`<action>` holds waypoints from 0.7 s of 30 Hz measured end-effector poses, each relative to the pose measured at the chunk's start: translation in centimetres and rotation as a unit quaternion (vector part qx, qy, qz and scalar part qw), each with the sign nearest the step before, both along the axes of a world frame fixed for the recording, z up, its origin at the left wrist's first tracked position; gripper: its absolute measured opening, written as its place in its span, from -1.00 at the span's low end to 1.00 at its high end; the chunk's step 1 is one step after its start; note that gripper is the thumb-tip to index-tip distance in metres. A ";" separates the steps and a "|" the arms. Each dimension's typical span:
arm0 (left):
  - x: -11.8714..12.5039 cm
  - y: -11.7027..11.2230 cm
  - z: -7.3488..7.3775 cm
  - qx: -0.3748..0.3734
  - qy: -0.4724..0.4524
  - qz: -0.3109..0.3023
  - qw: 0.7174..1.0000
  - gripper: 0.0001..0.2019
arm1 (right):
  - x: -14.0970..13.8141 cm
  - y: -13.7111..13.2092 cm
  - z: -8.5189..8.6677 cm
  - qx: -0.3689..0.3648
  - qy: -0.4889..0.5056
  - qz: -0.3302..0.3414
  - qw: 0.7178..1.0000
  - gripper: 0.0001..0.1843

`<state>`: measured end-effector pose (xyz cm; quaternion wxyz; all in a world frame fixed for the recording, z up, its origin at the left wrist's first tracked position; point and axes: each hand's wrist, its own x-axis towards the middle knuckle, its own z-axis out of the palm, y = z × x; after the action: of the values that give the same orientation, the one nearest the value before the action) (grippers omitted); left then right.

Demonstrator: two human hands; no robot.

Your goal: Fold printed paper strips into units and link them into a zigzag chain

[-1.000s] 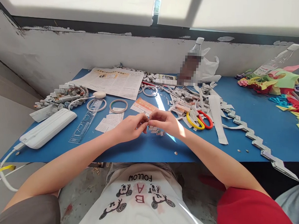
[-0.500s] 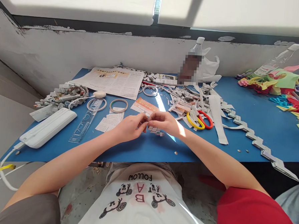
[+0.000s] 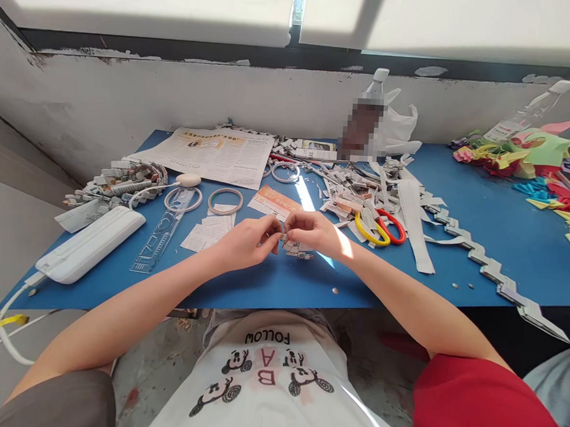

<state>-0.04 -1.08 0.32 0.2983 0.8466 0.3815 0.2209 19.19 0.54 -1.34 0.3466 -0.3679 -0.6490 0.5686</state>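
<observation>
Over the blue table, my left hand point(image 3: 252, 242) and my right hand point(image 3: 315, 233) meet with their fingertips nearly touching. Both are closed in a pinch on a small folded newspaper chain point(image 3: 298, 248), which hangs partly below my right fingers. My fingers hide its upper part. Just beyond the hands lies a piece of newspaper with an orange print point(image 3: 273, 201). Scissors with one yellow and one red handle point(image 3: 380, 229) rest to the right, among many cut newspaper strips point(image 3: 353, 185).
A clear ruler point(image 3: 162, 232), tape rolls point(image 3: 225, 201), a white lamp-like device point(image 3: 91, 244) and newspaper point(image 3: 216, 159) lie left. A zigzag paper chain point(image 3: 490, 269) runs off the table edge at right. Bottles point(image 3: 366, 116) and coloured folded paper point(image 3: 521, 159) stand behind.
Both hands stay together in almost the same place, with only slight finger movement. The hanging paper chain has shifted slightly. The whole view moves a little.
</observation>
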 end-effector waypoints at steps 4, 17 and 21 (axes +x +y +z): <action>-0.1 0.0 0.4 0.001 0.012 -0.001 1.000 -0.92 | 0.1 0.0 0.0 0.003 -0.010 0.001 1.000 -0.98; -0.1 0.6 -0.7 -0.133 -0.182 0.030 0.974 -0.77 | 0.4 0.1 0.0 -0.001 0.012 -0.064 0.998 -0.87; 0.3 0.3 -1.0 -0.165 -0.214 0.035 0.962 -0.59 | 0.3 0.1 0.3 0.028 0.029 -0.113 0.993 -0.81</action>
<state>0.27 -0.78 -0.72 0.5007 0.7043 0.3695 0.3417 19.49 0.63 -1.07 0.4376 -0.4119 -0.6089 0.5177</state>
